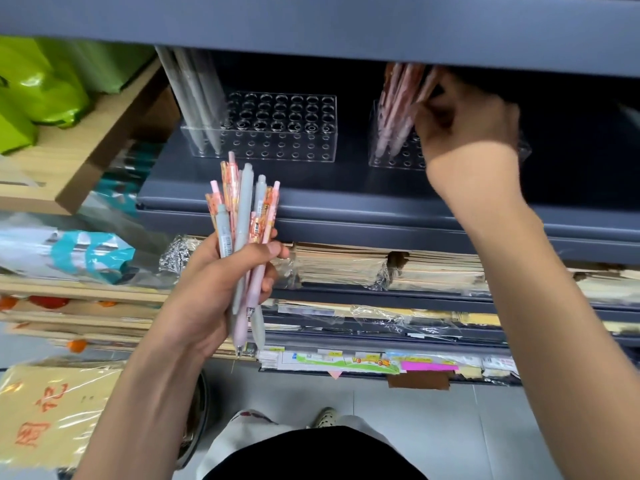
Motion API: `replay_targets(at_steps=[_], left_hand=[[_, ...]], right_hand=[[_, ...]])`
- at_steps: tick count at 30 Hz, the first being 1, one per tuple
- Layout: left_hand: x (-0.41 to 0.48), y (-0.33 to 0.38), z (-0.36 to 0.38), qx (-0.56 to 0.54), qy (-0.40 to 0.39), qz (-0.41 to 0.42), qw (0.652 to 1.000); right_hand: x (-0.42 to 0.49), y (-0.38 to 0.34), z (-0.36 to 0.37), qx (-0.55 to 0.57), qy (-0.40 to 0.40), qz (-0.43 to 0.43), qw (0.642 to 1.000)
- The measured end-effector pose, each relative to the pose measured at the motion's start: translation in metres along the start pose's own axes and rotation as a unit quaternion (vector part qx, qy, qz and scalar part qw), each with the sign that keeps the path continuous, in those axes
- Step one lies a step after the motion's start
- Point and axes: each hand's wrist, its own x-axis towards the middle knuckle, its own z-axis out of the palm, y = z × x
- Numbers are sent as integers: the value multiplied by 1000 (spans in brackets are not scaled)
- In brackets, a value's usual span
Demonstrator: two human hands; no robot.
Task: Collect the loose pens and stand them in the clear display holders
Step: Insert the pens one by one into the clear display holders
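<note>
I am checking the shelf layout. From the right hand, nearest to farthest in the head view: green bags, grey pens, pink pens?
1. Pink pens, at the fingers of the right hand, in the right holder.
2. Grey pens, at the left end of the left holder.
3. Green bags, far left.

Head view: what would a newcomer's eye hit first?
The left hand grips a bundle of pens mid-frame, pink, grey and orange-patterned. Up on the shelf, the right hand pinches the pink pens standing in the right holder. The left holder is mostly empty, grey pens at its left end.
</note>
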Motion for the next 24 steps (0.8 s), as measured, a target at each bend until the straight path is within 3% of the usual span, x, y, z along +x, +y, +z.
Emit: replay_targets(at_steps=[6, 14, 17, 20, 22, 24], left_hand=[[2, 0, -2, 4, -4, -1, 1000], [2, -3, -2, 10, -12, 0, 1000], [1, -2, -2, 19, -22, 4, 1000], [-1, -1, -4, 23, -31, 8, 999], [-2, 0, -4, 23, -39, 10, 999], [-3, 2, -3, 24, -53, 9, 998]], right_hand=[[8, -9, -6, -92, -51, -23, 994], [7, -8, -5, -82, -63, -18, 995], [-8, -1, -8, 18, 18, 23, 999], [-37, -12, -9, 214, 121, 36, 969], [-54, -26, -3, 338, 36, 74, 938], [-68, -41, 6, 406, -115, 99, 901]])
